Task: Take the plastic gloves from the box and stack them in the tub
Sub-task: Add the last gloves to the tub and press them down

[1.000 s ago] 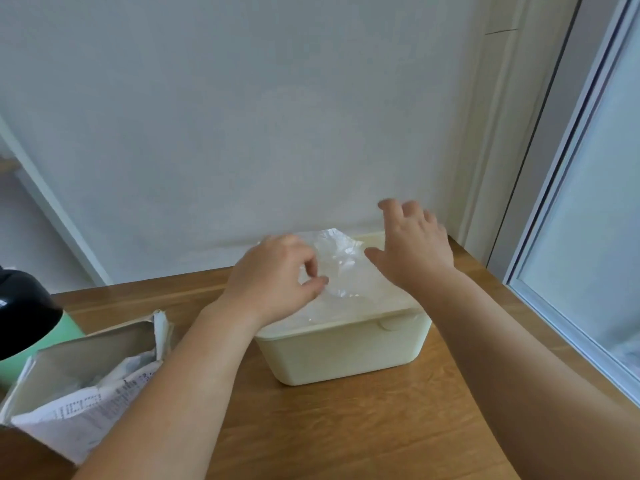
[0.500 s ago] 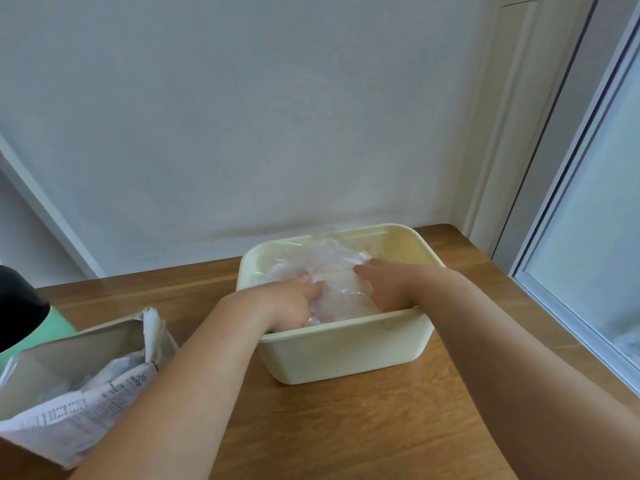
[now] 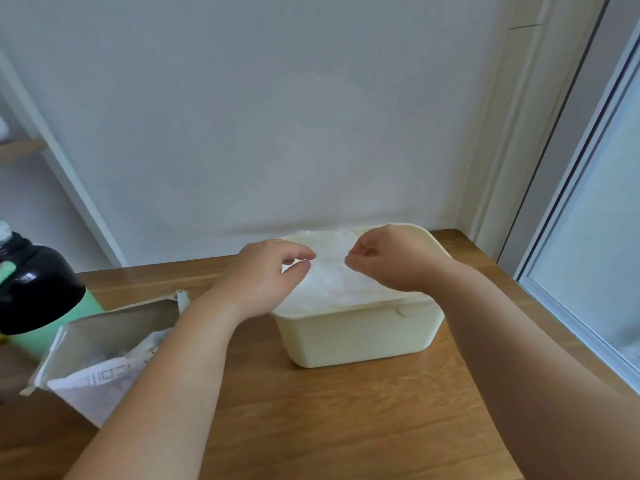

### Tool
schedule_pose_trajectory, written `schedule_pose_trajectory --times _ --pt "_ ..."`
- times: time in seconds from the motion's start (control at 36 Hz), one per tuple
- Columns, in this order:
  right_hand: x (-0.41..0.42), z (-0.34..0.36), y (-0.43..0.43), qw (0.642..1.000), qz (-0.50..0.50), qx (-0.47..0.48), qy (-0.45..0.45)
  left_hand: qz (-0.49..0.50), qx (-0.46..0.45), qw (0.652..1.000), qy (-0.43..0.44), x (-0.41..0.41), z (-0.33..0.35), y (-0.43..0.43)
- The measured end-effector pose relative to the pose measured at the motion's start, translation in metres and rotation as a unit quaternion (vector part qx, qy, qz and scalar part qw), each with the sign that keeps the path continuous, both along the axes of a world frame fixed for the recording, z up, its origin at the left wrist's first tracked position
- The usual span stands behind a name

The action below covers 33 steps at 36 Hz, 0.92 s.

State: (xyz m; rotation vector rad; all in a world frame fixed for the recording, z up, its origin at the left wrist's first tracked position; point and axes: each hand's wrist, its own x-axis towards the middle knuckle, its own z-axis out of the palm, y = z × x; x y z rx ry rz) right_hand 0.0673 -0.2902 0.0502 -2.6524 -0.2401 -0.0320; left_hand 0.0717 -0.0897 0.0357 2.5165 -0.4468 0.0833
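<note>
A cream plastic tub (image 3: 360, 337) stands on the wooden table near the wall. Clear plastic gloves (image 3: 329, 275) lie in a rumpled pile that fills its top. My left hand (image 3: 266, 275) hovers over the tub's left side and pinches the glove plastic between thumb and forefinger. My right hand (image 3: 394, 261) is over the right side, fingers curled, pinching the same plastic. The torn-open cardboard glove box (image 3: 104, 355) lies at the left with more gloves inside.
A mint-green bottle with a black cap (image 3: 31, 289) stands at the far left behind the box. The wall runs right behind the tub. A window frame (image 3: 568, 271) borders the table on the right. Bare wood (image 3: 329, 427) lies in front.
Both hands, pressed down in the tub half a second ago, have risen above its rim and now pinch the top of the glove pile.
</note>
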Motion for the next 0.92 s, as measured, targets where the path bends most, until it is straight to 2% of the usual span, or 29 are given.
schedule_pose_trajectory --times 0.17,0.33,0.39,0.47,0.56,0.67,0.78,0.92 --pt "-0.014 0.007 0.056 0.99 0.037 0.113 -0.076 0.075 -0.084 0.991 -0.077 -0.027 0.003 0.042" --pt "-0.027 -0.002 0.13 0.967 0.102 0.19 -0.139 0.155 -0.064 0.983 -0.07 -0.063 0.001 0.112" --pt "-0.028 -0.009 0.151 0.965 0.117 0.2 -0.123 0.182 -0.034 0.981 -0.057 -0.071 -0.002 0.13" --pt "-0.022 -0.024 0.18 0.974 0.14 0.174 -0.044 0.196 0.043 0.98 0.018 -0.075 -0.008 0.15" --pt "-0.015 -0.042 0.199 0.98 0.153 0.128 0.015 0.176 0.107 0.975 0.077 -0.07 -0.016 0.156" --pt "-0.011 -0.056 0.208 0.979 0.142 0.127 0.065 0.125 0.174 0.968 0.133 -0.057 -0.022 0.157" --pt "-0.007 -0.059 0.204 0.973 0.137 0.165 0.087 0.109 0.134 0.974 0.146 -0.051 -0.024 0.159" --pt "-0.009 -0.061 0.202 0.969 0.146 0.183 0.081 0.137 -0.004 0.985 0.104 -0.054 -0.026 0.162"
